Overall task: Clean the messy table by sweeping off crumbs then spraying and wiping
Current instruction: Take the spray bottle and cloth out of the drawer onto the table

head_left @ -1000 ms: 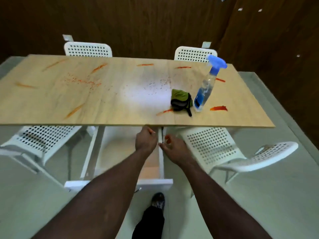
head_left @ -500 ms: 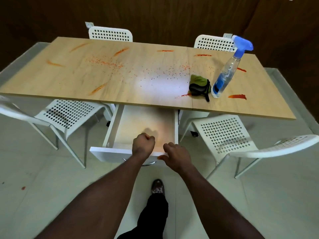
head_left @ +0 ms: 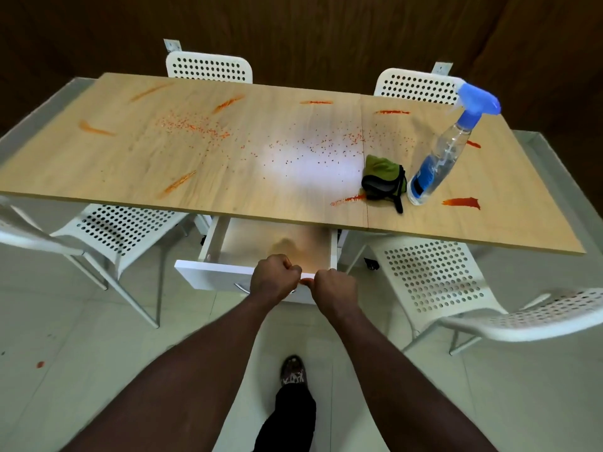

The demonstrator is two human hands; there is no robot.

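Table (head_left: 228, 177) crumbed | left grip (head_left: 275, 277), right grip (head_left: 336, 287) clamped on drawer front (head_left: 208, 274) | cloth (head_left: 383, 179), spray bottle (head_left: 439, 161) beyond, rightward

Pale wood-grain counter (head_left: 228, 164), matt with one soft sheen.
Clear plastic spray bottle (head_left: 443, 158), blue plastic trigger (head_left: 478, 102); soft green cloth (head_left: 381, 172); smooth white drawer (head_left: 208, 272); perforated white plastic, metal-legged chairs (head_left: 430, 275).
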